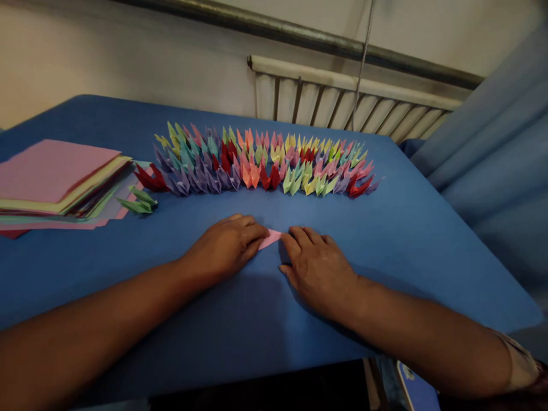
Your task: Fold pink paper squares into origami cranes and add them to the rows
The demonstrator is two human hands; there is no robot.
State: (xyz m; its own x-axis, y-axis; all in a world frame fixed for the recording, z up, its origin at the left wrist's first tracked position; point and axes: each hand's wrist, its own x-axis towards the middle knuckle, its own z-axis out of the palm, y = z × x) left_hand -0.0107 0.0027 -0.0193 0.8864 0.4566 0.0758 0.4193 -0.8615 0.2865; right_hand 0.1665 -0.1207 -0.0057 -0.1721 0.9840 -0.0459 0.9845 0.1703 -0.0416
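A small pink paper piece (271,237) lies on the blue table (411,240), mostly covered by my hands. My left hand (225,246) rests palm down with its fingers pressed together on the paper's left part. My right hand (314,265) lies beside it, fingertips pressing the paper's right edge. Only a pink corner shows between the two hands. Beyond them, rows of folded paper cranes (261,161) in many colours stand in a curved band.
A stack of coloured paper sheets (55,185) lies at the left, with two green folded cranes (139,201) and a dark red one (149,178) beside it. A radiator (342,105) stands behind the table. Blue fabric (500,165) hangs at the right.
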